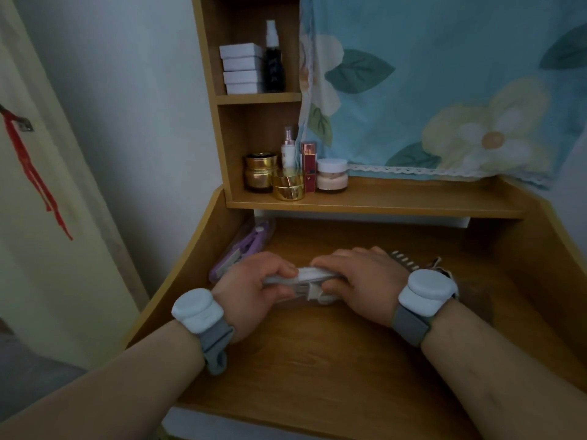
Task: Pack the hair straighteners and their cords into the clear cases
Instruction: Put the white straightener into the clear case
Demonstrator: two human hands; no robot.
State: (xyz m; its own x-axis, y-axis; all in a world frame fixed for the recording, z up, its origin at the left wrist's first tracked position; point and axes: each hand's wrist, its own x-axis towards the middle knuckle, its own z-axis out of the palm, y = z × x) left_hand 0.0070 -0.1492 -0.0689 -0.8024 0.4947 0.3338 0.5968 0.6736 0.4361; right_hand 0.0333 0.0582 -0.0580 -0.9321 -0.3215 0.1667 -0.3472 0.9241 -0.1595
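Hands, 2 (254, 282) (359, 277), grip 1 clear case (301, 282); 1 purple straightener (251, 246) beside.

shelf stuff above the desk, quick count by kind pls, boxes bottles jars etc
white boxes, stacked: 4
spray bottles: 2, a dark one and a white one
gold jars: 2, a tall one and a short one
white-lidded jar: 1
red box: 1
total: 10
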